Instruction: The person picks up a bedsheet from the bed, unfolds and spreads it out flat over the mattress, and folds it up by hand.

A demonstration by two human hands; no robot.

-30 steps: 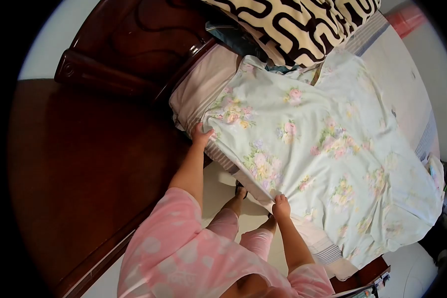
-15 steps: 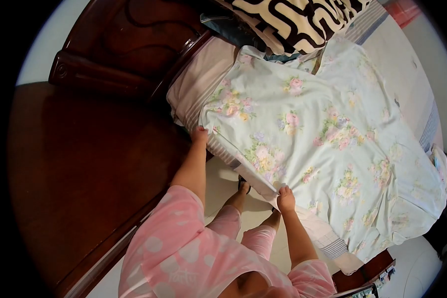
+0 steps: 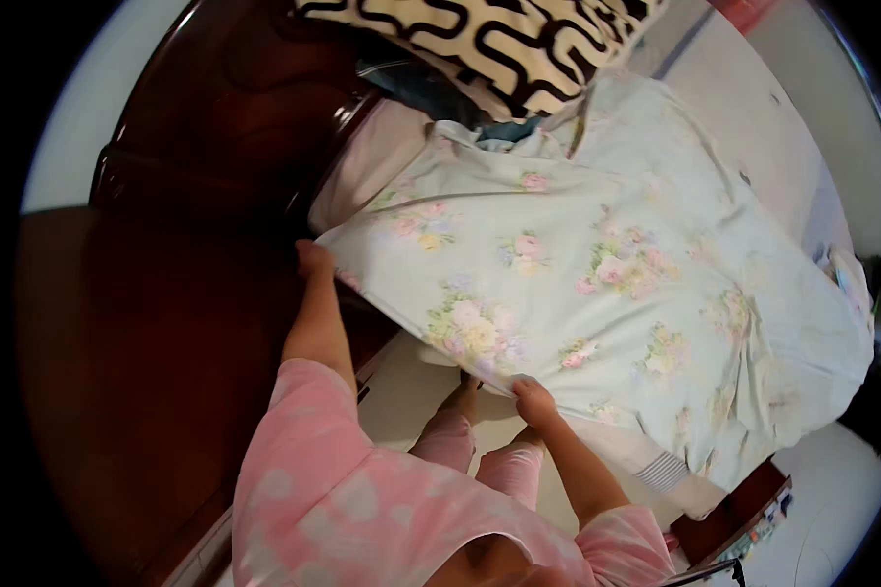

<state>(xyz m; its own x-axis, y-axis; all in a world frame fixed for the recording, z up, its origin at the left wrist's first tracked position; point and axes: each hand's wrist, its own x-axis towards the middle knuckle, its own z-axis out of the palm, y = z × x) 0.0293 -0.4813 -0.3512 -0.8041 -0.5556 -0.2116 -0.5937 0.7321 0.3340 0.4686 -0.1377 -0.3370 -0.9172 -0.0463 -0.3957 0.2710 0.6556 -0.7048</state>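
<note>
A pale green floral sheet point(image 3: 548, 254) with pink rose bunches lies spread and wrinkled over the bed. My left hand point(image 3: 313, 256) is closed on its near left corner, holding it out past the mattress beside the dark wooden headboard. Farther along the same edge, my right hand point(image 3: 534, 399) pinches the sheet between thumb and fingers. The edge between both hands is pulled fairly straight and hangs over the floor. Below my right hand, part of the beige striped bedding point(image 3: 646, 460) shows from under the sheet.
A cream blanket with black winding lines point(image 3: 519, 44) is heaped at the top of the bed. The carved dark headboard point(image 3: 255, 108) and a dark brown wooden surface point(image 3: 157, 391) stand at left. A low wooden piece with small items point(image 3: 744, 509) is at lower right.
My left hand has moved left and slightly up, drawing the sheet's corner off the mattress side. My right hand has shifted a little left, and the sheet edge is tauter.
</note>
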